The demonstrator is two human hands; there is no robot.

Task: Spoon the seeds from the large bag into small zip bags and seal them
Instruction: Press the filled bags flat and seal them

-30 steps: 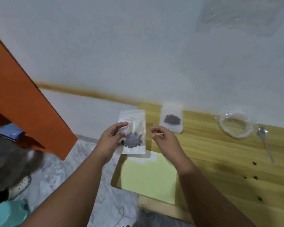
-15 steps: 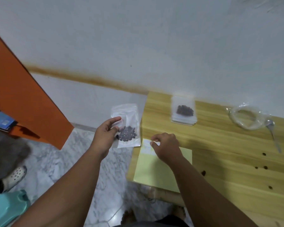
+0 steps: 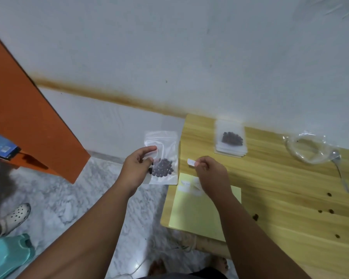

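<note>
I see my left hand [image 3: 138, 167] pinching a small zip bag [image 3: 162, 156] by its left edge, thumb in front and fingers behind, holding it upright in the air just off the table's [image 3: 290, 198] left edge, over the marble floor [image 3: 73, 202]. A clump of dark seeds [image 3: 162, 167] sits low in the bag; whether its zip strip is pressed closed I cannot tell through the clear plastic. My right hand [image 3: 211, 174] is above the table, fingertips nipping a small white sticker [image 3: 191, 162] whose printed side is too blurred to read. Below that hand a yellow backing sheet [image 3: 197, 214] lies at the table's near-left corner, partly hidden by my wrist, with pale labels near its top. Farther back, 1 stack of small bags [image 3: 231, 141] lies by the wall, seeds showing in the top one. At right the large bag [image 3: 306, 148] is a crumpled clear ring, its contents indistinct, with a spoon [image 3: 339, 172] touching its edge. A few loose seeds [image 3: 328, 210] dot the wood.
</note>
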